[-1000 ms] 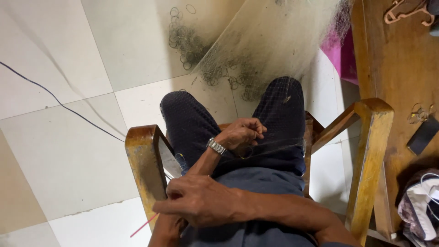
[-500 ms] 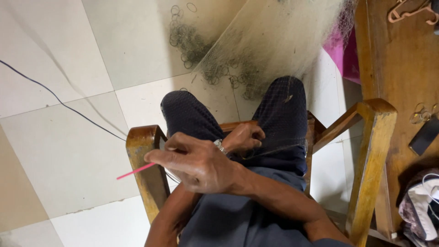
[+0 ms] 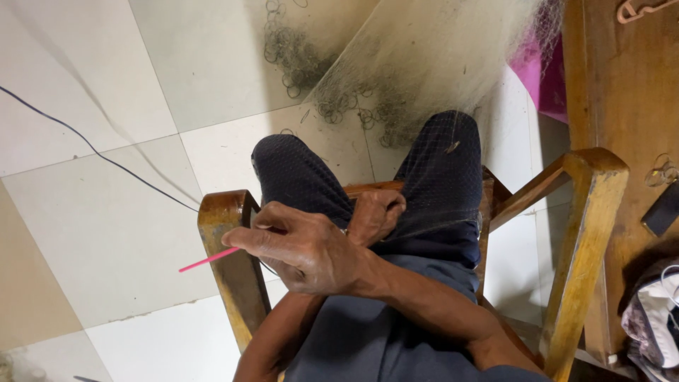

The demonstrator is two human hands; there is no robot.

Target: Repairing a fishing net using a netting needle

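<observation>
Netting (image 3: 424, 78), fine and pale, falls from the top of the view over the person's knees and spreads onto the tiled floor (image 3: 106, 233), where small dark rings along its edge lie bunched together. The person sits in a wooden chair (image 3: 587, 233) with dark trousers, and the arms cross over the lap.

The right hand (image 3: 308, 247) reaches across to the person's left, over the chair's left armrest post (image 3: 230, 276). Its grip is pressed together on a thin pink needle (image 3: 209, 259), pinched between thumb and fingers; the needle's free end juts out leftward over the floor, past the post. A faint strand runs from this hand toward the lap, too thin to follow with certainty.

The left hand (image 3: 375, 216) lies further in, just behind the right hand, between the thighs at the front edge of the seat. Its fingers are curled closed, and it appears to bunch a bit of the netting there, though the mesh is too fine to say exactly what is pinched.

A dark cable (image 3: 99, 152) runs slantwise across the floor tiles and passes behind the armrest post. At the right stands a wooden table (image 3: 622, 92), with a pink cloth (image 3: 537, 78) beside it and a heap of fabric (image 3: 654, 318) at the lower right edge.
</observation>
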